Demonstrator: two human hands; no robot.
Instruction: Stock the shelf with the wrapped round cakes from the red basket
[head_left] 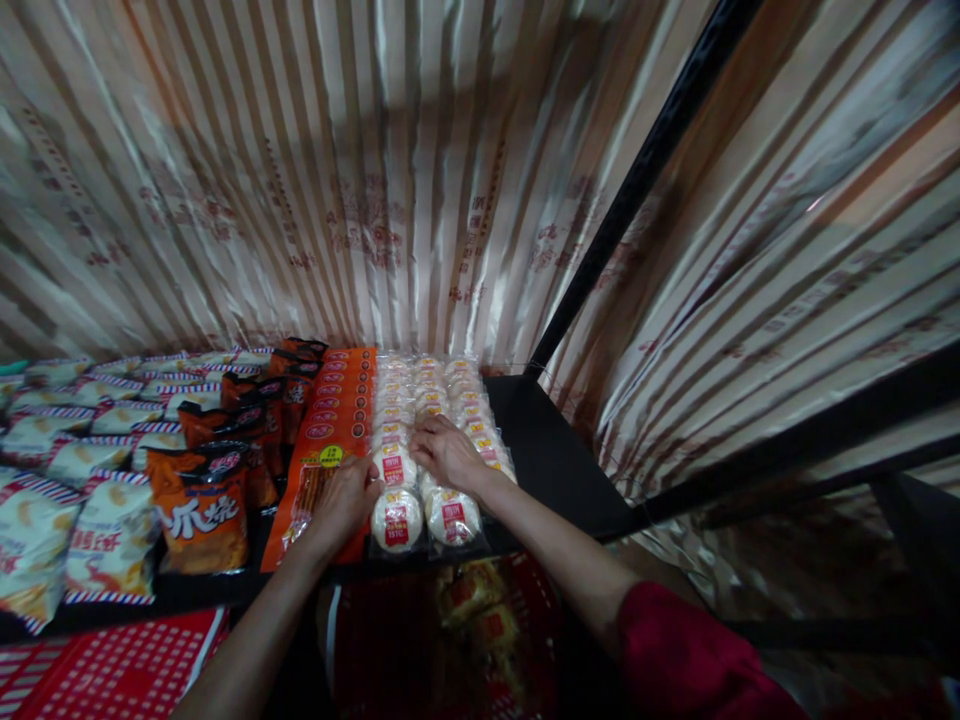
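Clear packs of round white rice crackers (395,522) with red labels lie in overlapping columns on a black shelf. My left hand (346,497) is at the left column, its fingers closed at the left edge of a rice cracker pack (394,468). Over the middle column, my right hand (448,456) bends its fingers down onto a pack, thumb side towards the left hand. The fingers partly cover the packs there. Directly left of the crackers lie flat orange snack packs (321,425) in an overlapping row, partly under my left wrist.
Orange and black snack bags (201,510) and white striped bags (111,535) stand in rows further left. The black shelf (559,460) continues to the right, up to a slanted black post (637,190). Pleated printed cloth (420,180) hangs behind. Red baskets (112,665) sit below the front edge.
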